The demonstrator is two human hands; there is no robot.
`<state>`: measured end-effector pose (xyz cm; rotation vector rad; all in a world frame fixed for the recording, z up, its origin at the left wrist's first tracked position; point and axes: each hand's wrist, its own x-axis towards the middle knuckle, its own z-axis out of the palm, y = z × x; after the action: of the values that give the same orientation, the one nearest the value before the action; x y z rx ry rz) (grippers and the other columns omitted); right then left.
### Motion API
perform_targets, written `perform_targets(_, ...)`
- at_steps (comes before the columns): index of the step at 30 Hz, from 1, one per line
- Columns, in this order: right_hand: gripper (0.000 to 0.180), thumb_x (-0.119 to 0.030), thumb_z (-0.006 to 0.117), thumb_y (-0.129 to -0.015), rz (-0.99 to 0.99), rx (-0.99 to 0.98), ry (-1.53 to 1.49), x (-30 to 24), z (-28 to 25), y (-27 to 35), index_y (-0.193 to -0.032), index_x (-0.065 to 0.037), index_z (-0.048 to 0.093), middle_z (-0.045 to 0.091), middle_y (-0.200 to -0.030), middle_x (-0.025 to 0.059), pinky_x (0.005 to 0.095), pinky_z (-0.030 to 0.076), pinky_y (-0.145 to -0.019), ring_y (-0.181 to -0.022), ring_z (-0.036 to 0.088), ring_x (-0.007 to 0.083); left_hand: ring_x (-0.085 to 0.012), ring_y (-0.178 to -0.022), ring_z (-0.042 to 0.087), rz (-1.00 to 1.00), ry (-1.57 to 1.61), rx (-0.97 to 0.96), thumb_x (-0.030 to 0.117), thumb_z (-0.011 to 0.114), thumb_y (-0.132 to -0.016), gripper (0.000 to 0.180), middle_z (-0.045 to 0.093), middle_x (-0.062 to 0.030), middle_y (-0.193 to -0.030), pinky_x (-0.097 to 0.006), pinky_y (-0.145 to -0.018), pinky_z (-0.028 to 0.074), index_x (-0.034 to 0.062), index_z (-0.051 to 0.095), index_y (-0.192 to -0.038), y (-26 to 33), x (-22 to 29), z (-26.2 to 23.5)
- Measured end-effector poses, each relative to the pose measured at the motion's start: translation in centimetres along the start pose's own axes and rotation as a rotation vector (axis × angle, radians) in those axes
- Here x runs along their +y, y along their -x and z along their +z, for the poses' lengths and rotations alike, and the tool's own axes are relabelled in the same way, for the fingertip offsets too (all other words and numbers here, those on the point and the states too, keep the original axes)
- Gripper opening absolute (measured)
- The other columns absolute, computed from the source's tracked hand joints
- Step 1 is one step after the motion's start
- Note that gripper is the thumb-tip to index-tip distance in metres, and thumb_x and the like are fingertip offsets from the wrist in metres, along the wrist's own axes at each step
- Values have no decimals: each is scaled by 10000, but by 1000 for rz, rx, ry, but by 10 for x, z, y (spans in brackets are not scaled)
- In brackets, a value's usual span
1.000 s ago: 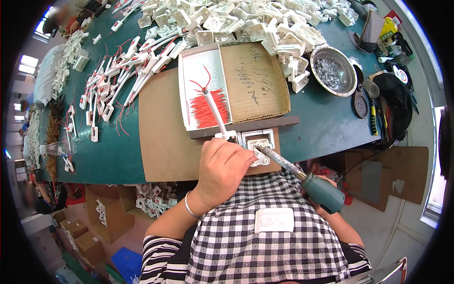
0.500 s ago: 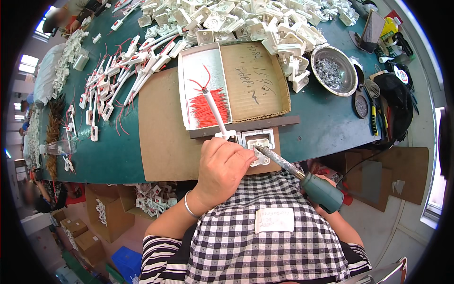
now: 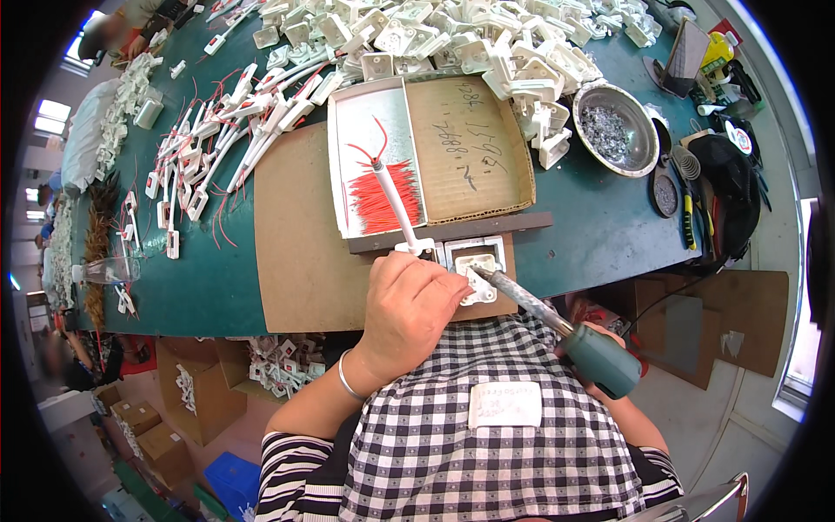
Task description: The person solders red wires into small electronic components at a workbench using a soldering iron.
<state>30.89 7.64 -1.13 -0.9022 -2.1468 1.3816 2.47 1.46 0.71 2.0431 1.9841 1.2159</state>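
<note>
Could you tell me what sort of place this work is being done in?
Probably a small assembly workshop: a green workbench heaped with white plastic parts, a tray of red wires, and a powered screwdriver in the right hand.

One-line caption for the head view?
Left hand steadies a white part while the right hand angles a green-handled tool onto it.

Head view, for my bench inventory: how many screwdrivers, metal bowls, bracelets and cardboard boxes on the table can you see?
Screwdriver: 1
Metal bowl: 1
Bracelet: 1
Cardboard box on the table: 1
Total: 4
</note>
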Motion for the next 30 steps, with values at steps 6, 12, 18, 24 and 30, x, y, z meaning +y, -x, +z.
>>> perform_targets(6,475,-318,703,-746,-29,16,-150,14,-1,9,-1053,27,595,650,-980,124,308,496,-783,-872,629,227,-215,-719,510,4,5,7,73,772,-638,166,580,-14,-726,-342,-670,402,81,646,-748,-2,0,0)
perform_targets(12,424,-294,665,-784,-3,43,-123,7,3,4,-1035,40,592,668,-901,109,285,514,-737,-795,648,184,-219,-734,510,9,-14,5,83,778,-639,180,584,-17,-754,-343,-676,402,87,656,-771,2,-1,-3)
perform_targets(18,451,-406,525,-887,-21,114,-15,25,6,8,-1060,7,581,659,-734,64,302,511,-641,-644,630,168,-208,-815,502,48,12,-4,132,749,-671,193,563,-12,-836,-344,-725,395,94,641,-826,5,-1,-9)
perform_targets(24,563,-355,602,-861,116,120,-536,26,13,15,-1253,27,468,566,-1011,76,263,428,-756,-891,525,138,-221,-825,503,-48,-351,173,119,711,-722,127,585,0,-853,-379,-760,391,138,667,-839,-41,-56,-52)
perform_targets(30,597,-418,561,-870,82,150,-397,20,15,9,-1230,48,466,595,-763,77,265,401,-728,-746,526,136,-234,-897,511,-148,-410,-101,165,680,-754,53,602,-6,-835,-385,-804,359,121,658,-776,-63,-98,-27)
